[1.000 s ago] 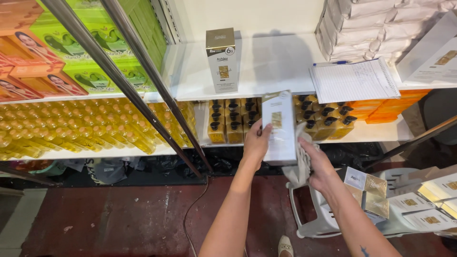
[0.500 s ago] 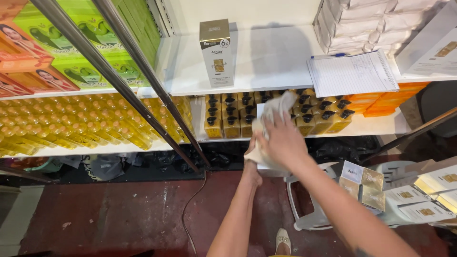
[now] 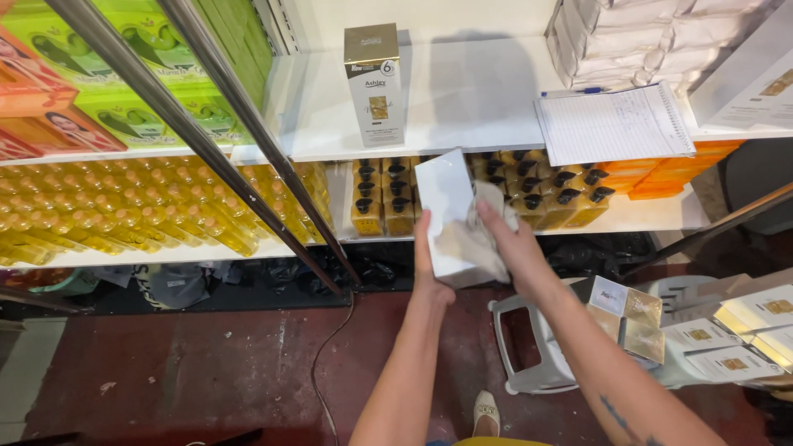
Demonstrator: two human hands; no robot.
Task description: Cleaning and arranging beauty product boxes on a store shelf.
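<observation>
A tall white carton (image 3: pixel 446 198) is held up in front of the shelves, a plain side toward me. My left hand (image 3: pixel 428 268) grips it from below at its lower left edge. My right hand (image 3: pixel 508 239) presses a pale crumpled cloth (image 3: pixel 471 239) against the carton's right side. A matching white and gold carton (image 3: pixel 376 83) stands upright on the white upper shelf (image 3: pixel 479 107).
Amber pump bottles (image 3: pixel 388 202) fill the lower shelf, yellow bottles (image 3: pixel 124 219) lie to the left. Two slanted metal poles (image 3: pixel 223 140) cross in front. A lined notepad (image 3: pixel 615 124) lies on the upper shelf. A white plastic stool (image 3: pixel 537 355) carries several cartons (image 3: pixel 636 322) at right.
The carton has been turned to show a plain side. My right hand with the cloth moved from the carton's front to its right side.
</observation>
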